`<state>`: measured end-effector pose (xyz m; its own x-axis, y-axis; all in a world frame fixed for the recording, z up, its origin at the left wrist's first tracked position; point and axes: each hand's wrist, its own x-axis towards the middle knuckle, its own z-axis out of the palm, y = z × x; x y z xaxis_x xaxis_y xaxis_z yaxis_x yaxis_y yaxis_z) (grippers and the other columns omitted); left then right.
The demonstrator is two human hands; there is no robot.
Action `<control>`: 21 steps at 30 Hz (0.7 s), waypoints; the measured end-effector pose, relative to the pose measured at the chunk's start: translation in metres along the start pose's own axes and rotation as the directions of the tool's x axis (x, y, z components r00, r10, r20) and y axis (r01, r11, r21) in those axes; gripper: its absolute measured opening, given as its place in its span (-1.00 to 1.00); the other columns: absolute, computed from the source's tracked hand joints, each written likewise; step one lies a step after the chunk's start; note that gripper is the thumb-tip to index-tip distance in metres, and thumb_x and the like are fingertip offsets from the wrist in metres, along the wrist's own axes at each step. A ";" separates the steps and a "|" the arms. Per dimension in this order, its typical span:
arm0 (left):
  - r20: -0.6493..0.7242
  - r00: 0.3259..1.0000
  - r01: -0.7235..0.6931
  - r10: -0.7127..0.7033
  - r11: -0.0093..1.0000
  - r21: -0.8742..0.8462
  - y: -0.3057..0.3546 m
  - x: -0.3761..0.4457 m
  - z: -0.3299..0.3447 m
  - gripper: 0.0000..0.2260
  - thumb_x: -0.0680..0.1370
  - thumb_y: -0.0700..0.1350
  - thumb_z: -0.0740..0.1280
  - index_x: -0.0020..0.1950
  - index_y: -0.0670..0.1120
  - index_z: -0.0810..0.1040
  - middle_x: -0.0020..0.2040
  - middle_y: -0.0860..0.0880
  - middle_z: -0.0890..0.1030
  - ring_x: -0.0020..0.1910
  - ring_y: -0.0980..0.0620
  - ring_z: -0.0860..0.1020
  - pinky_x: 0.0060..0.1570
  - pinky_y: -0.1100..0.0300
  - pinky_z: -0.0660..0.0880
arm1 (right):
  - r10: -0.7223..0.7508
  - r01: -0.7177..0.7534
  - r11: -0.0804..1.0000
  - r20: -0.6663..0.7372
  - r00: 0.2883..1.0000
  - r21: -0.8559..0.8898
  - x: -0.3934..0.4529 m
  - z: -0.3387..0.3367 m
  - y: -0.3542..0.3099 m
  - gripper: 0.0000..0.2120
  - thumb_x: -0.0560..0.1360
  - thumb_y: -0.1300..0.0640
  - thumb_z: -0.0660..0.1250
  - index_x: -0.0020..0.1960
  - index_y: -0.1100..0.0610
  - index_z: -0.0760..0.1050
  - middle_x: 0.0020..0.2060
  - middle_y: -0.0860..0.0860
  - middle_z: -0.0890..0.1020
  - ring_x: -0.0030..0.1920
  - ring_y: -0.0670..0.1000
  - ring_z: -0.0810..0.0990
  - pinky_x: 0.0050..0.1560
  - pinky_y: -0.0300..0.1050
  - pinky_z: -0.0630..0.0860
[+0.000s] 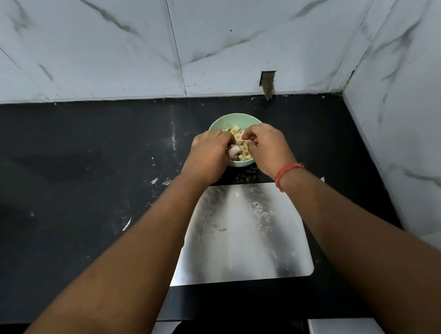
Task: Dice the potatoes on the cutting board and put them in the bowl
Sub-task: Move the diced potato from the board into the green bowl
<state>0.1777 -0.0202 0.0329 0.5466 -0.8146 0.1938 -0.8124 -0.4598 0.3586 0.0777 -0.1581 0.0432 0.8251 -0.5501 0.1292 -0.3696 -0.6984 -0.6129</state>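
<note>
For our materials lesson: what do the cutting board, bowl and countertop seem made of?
Cutting board: probably brushed steel, since it shows a silvery streaked sheen. Bowl: pale green with a smooth matte rim, plastic or ceramic, unclear. Countertop: dark polished stone, likely granite, faintly reflective.

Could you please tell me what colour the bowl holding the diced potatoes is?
Pale mint green bowl, head view.

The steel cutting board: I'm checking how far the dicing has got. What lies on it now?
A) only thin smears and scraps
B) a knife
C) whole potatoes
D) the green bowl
A: the steel cutting board shows only residue, while the diced potato pieces sit in the pale green bowl beyond it.
</note>
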 end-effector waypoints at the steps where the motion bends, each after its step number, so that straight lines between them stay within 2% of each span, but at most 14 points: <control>1: -0.049 0.999 -0.012 0.011 1.000 -0.018 -0.002 -0.007 0.003 -0.79 0.56 -0.24 0.35 0.18 -0.10 0.62 0.08 -0.09 0.63 0.07 -0.18 0.55 0.18 -0.08 0.40 | -0.009 0.010 1.000 -0.050 0.999 0.017 -0.006 0.001 0.002 -0.82 0.50 0.30 0.30 0.00 0.10 0.61 0.02 -0.01 0.58 0.03 0.01 0.57 0.14 -0.02 0.54; 4: -0.215 0.971 0.065 -0.101 0.984 -0.166 -0.007 -0.037 0.010 -0.86 0.64 -0.13 0.34 0.18 -0.11 0.60 0.07 -0.05 0.58 0.05 -0.07 0.51 0.17 -0.01 0.39 | -0.059 0.070 0.997 -0.228 0.972 0.039 -0.033 0.004 0.002 -0.82 0.50 0.31 0.26 -0.02 0.12 0.59 0.00 -0.03 0.56 0.05 0.02 0.54 0.09 -0.01 0.54; 6: -0.264 0.946 0.126 -0.189 0.963 -0.240 -0.009 -0.059 0.017 -0.86 0.68 -0.08 0.30 0.16 -0.11 0.58 0.07 -0.05 0.56 0.04 -0.05 0.49 0.11 0.01 0.41 | -0.102 0.118 0.992 -0.269 0.958 0.042 -0.060 0.012 0.000 -0.83 0.50 0.31 0.26 -0.01 0.14 0.57 0.00 -0.01 0.54 0.04 0.01 0.52 0.07 -0.09 0.52; 8: -0.246 0.948 0.144 -0.202 0.962 -0.234 -0.012 -0.079 0.025 -0.86 0.68 -0.08 0.30 0.15 -0.11 0.58 0.06 -0.06 0.55 0.03 -0.09 0.50 0.09 -0.03 0.42 | -0.179 0.187 0.982 -0.184 0.967 0.028 -0.090 0.025 -0.001 -0.85 0.51 0.30 0.27 0.01 0.15 0.56 -0.02 0.01 0.53 0.02 0.01 0.50 0.05 -0.15 0.48; 10: -0.180 0.971 0.125 -0.155 0.978 -0.165 -0.015 -0.094 0.034 -0.84 0.68 -0.05 0.28 0.16 -0.09 0.58 0.06 -0.05 0.56 0.03 -0.10 0.51 0.11 -0.02 0.40 | -0.243 0.240 0.967 -0.025 0.970 -0.080 -0.109 0.042 0.004 -0.85 0.51 0.24 0.30 0.06 0.15 0.57 -0.02 0.02 0.54 0.03 0.03 0.49 0.06 -0.11 0.47; 12: -0.116 0.990 0.070 -0.080 0.993 -0.091 -0.020 -0.104 0.043 -0.76 0.67 0.01 0.22 0.16 -0.10 0.59 0.04 -0.04 0.56 0.02 -0.11 0.52 0.12 -0.04 0.41 | -0.229 0.239 0.956 0.077 0.970 -0.171 -0.115 0.058 0.013 -0.84 0.51 0.20 0.33 0.08 0.14 0.57 0.00 0.03 0.54 0.04 0.08 0.48 0.07 -0.04 0.50; 18: -0.082 0.997 0.010 -0.014 0.999 -0.052 -0.017 -0.112 0.052 -0.71 0.67 0.03 0.17 0.14 -0.10 0.59 0.04 -0.05 0.56 -0.01 -0.11 0.51 0.16 -0.12 0.45 | -0.187 0.238 0.930 0.199 0.962 -0.281 -0.106 0.068 0.013 -0.87 0.51 0.28 0.26 -0.02 0.14 0.55 -0.07 0.04 0.51 0.01 0.08 0.46 -0.08 -0.04 0.49; 21: -0.078 0.997 0.023 -0.027 0.999 -0.044 -0.017 -0.111 0.050 -0.71 0.67 0.04 0.16 0.15 -0.10 0.59 0.05 -0.05 0.55 0.00 -0.11 0.51 0.17 -0.11 0.45 | -0.098 0.146 0.959 0.200 0.975 -0.242 -0.103 0.064 0.008 -0.86 0.53 0.24 0.24 0.02 0.11 0.55 -0.06 0.06 0.51 0.02 0.11 0.47 -0.06 -0.01 0.49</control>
<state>0.1205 0.0600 -0.0404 0.5821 -0.7723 0.2544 -0.7898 -0.4626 0.4027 0.0169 -0.0775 -0.0253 0.9262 -0.3757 0.0299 -0.3371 -0.8613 -0.3803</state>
